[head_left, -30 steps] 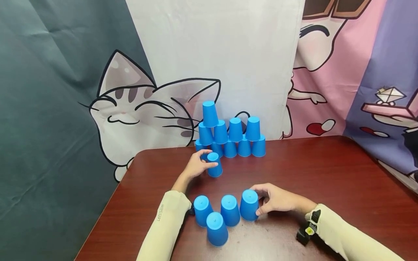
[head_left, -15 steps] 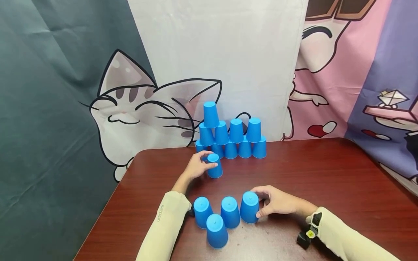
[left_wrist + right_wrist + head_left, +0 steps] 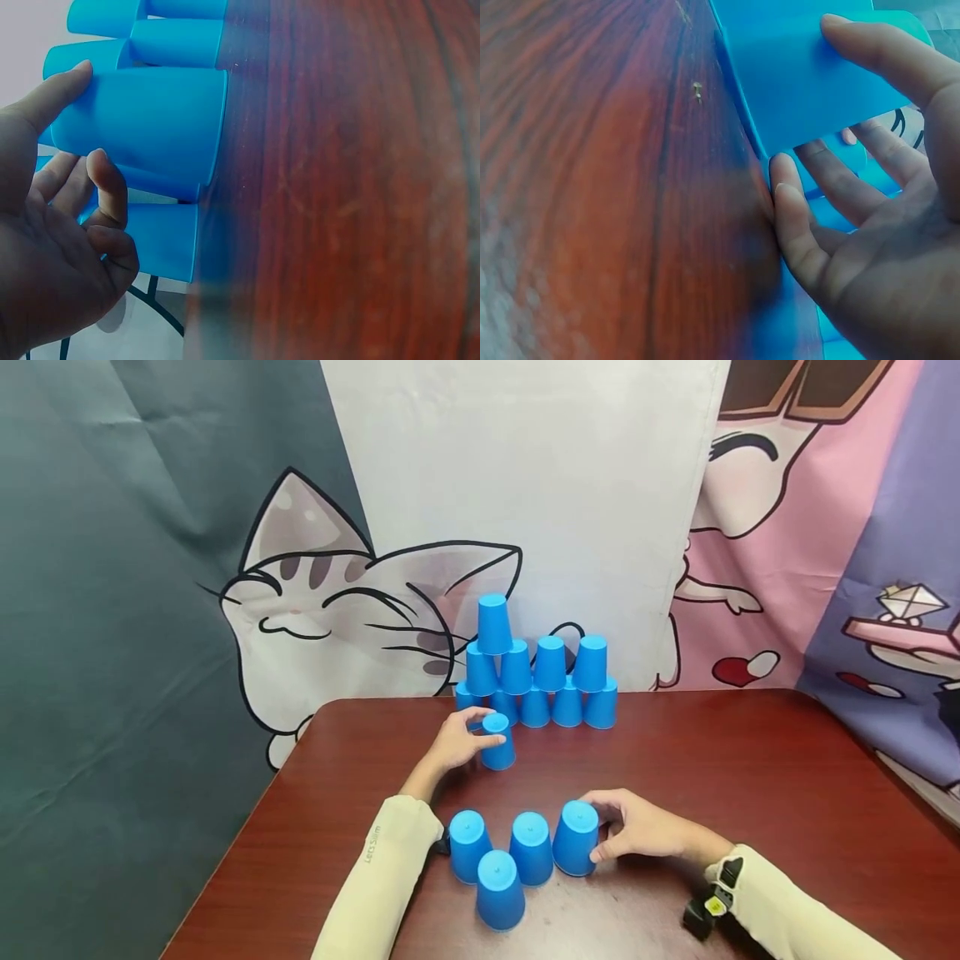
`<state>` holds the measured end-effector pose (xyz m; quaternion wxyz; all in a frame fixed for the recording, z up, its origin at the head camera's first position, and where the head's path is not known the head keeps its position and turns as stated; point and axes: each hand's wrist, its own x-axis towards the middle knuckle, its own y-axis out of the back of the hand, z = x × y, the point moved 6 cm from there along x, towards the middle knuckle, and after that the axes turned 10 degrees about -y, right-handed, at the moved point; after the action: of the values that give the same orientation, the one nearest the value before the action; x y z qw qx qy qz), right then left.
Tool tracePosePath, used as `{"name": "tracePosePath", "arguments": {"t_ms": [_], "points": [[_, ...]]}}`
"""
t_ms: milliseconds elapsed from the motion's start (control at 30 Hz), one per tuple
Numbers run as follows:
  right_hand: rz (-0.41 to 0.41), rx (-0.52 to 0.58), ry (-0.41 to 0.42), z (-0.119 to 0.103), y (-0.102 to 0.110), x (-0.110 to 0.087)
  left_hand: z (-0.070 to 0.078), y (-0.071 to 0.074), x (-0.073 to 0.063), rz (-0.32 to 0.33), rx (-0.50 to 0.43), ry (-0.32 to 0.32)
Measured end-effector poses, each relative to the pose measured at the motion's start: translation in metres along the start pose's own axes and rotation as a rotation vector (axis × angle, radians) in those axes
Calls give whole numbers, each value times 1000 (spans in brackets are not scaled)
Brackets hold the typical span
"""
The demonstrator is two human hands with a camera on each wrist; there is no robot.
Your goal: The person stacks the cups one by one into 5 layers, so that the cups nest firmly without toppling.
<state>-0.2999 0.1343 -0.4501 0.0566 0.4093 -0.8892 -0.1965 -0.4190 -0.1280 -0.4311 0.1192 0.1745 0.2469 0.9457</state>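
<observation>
Item: left hand (image 3: 457, 741), seen in my head view reaching out over the table. Thumb on one side, fingers on the other, parted by a cup's width; it grips blue plastic cup A (image 3: 498, 747). My left wrist view shows the thumb laid along the cup wall and two fingers curled in toward the palm.

Item: cup A, upside down and upright, just in front of the left end of the pyramid.

Item: right hand (image 3: 637, 827), nearer to me, thumb and fingers set apart around blue plastic cup B (image 3: 575, 842), holding it from its right side. My right wrist view puts the thumb flat on the wall, other fingers low by the rim.

Item: cup B, mouth down on the wood, rightmost of the near group.

Item: three loose cups (image 3: 532, 852), same blue, inverted; two in line to the left of cup B, one nearer to me, in front of and between those two.

Item: cup pyramid (image 3: 551, 667), at the far edge; five cups below, four above, one on top over the two left cups of the second tier.

Item: table (image 3: 720, 760), reddish-brown wood grain.

Item: backdrop (image 3: 585, 485), printed with a smiling cartoon cat (image 3: 292, 652).

Item: cream sleeves (image 3: 380, 877) on both arms.
</observation>
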Motion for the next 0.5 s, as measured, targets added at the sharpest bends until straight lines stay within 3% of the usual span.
{"name": "tracePosePath", "arguments": {"t_ms": [200, 500], "points": [[36, 25, 17, 1, 4, -1, 0, -1, 2, -4, 7, 4], [143, -34, -13, 0, 15, -1, -3, -1, -2, -5, 4, 23]]}}
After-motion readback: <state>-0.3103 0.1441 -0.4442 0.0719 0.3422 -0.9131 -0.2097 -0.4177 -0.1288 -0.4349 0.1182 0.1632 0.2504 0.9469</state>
